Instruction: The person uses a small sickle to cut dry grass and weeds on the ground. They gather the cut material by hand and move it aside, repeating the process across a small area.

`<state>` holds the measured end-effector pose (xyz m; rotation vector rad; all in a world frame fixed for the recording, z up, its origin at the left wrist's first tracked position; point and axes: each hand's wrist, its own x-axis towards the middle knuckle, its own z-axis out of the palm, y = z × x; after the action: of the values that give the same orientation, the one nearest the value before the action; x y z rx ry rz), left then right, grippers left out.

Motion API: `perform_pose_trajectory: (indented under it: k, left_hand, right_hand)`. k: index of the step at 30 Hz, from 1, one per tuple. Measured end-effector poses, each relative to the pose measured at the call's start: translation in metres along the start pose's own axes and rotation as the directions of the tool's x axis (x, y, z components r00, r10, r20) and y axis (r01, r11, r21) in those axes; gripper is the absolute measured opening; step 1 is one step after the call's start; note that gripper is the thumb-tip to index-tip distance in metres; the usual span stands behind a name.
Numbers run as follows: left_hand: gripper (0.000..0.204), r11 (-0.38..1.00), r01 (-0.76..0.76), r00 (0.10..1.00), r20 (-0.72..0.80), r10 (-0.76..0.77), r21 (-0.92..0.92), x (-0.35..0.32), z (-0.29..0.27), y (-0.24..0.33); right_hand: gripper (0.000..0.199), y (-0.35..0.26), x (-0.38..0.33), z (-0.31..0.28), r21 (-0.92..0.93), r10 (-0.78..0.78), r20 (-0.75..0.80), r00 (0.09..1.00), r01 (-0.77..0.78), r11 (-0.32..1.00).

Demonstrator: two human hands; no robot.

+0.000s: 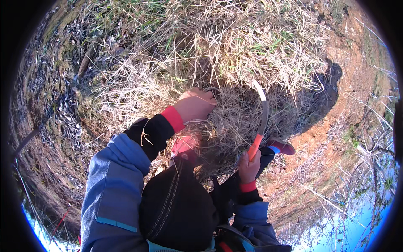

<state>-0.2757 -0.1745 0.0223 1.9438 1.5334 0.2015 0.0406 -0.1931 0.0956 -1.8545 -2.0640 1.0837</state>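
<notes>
My left hand [194,104] is closed around a bunch of dry grass [228,113] near the middle of the view. My right hand [249,167] grips the orange handle of a sickle [261,122]. The sickle's curved grey blade arcs up and left around the right side of the grass bunch. Both arms wear dark sleeves with red cuffs under a blue jacket.
Thick dry grass with a few green blades [201,46] covers the upper half. Bare reddish soil [348,84] lies on the right. My two red shoes [282,145] show below the grass. Thin bare twigs [361,176] spread at the lower right.
</notes>
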Motion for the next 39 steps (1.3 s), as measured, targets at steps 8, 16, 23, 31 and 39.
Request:
perform_pose_trajectory:
  k: [8, 16, 23, 31, 39]
  left_hand:
    - [0.072, 0.965, 0.252, 0.910, -0.358, -0.210, 0.075, 0.057, -0.005, 0.011]
    - [0.067, 0.761, 0.576, 0.764, -0.135, -0.631, -0.300, 0.066, 0.015, -0.052]
    - [0.020, 0.774, 0.600, 0.786, -0.026, -0.617, -0.202, 0.052, 0.010, -0.109]
    - [0.019, 0.890, 0.430, 0.893, -0.073, -0.444, -0.153, 0.046, -0.005, -0.104]
    - [0.021, 0.818, 0.541, 0.829, -0.040, -0.558, -0.196, 0.025, -0.027, -0.075]
  right_hand:
    - [0.026, -0.051, 0.036, -0.011, 0.207, 0.284, 0.037, 0.958, -0.286, 0.936]
    - [0.023, -0.083, 0.065, -0.001, -0.070, -0.036, 0.062, 0.997, 0.040, 0.997]
    - [0.026, -0.122, 0.136, 0.033, -0.266, -0.151, 0.155, 0.976, 0.189, 0.945]
    - [0.030, -0.090, 0.133, 0.097, -0.303, -0.035, 0.185, 0.982, 0.091, 0.949]
    - [0.030, -0.017, 0.031, 0.071, -0.225, -0.121, 0.082, 0.989, 0.137, 0.965]
